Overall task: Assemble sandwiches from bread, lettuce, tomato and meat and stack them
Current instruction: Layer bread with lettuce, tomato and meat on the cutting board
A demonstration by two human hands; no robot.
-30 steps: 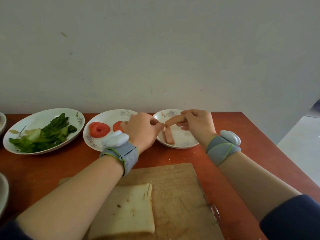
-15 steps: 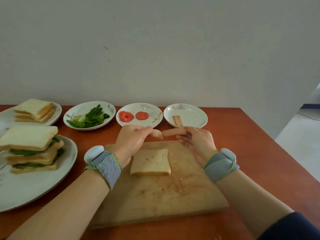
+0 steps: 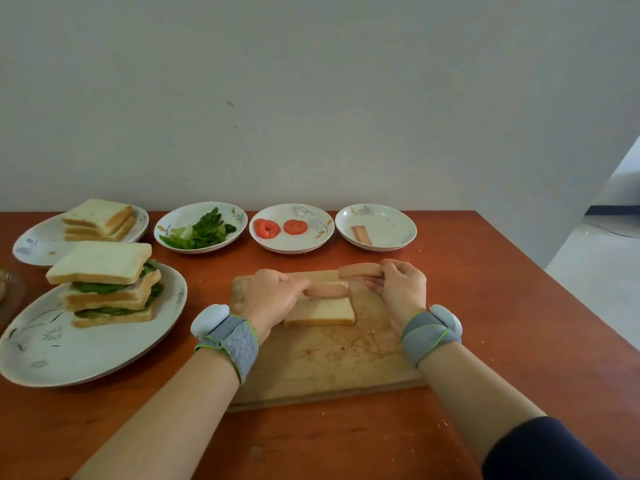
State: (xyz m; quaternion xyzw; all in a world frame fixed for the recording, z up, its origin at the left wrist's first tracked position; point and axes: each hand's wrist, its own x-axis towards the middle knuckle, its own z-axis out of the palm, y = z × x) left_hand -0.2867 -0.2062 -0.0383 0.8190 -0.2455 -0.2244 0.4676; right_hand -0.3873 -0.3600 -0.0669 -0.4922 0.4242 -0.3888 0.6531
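One bread slice [image 3: 320, 311] lies on the wooden cutting board [image 3: 329, 362]. My left hand [image 3: 273, 299] holds a pink meat strip [image 3: 327, 291] low over the far edge of that slice. Just right of the slice, above the board's far edge, my right hand [image 3: 401, 287] pinches a second meat strip [image 3: 358, 270]. Behind the board stand small plates: lettuce [image 3: 202, 232], two tomato slices [image 3: 280, 227], and one remaining meat strip [image 3: 361, 234]. Finished sandwiches [image 3: 107, 285] are stacked on a big oval plate [image 3: 86, 344] at left.
A plate of plain bread slices [image 3: 100, 220] sits at the back left. A glass dish edge [image 3: 7, 292] shows at the far left. The red-brown table [image 3: 502, 306] ends at right, with floor beyond. A plain wall rises right behind the plates.
Both hands pulled back from the meat plate, each with a strip. The left strip has come down over the bread slice; the view has widened to the sandwich stack.
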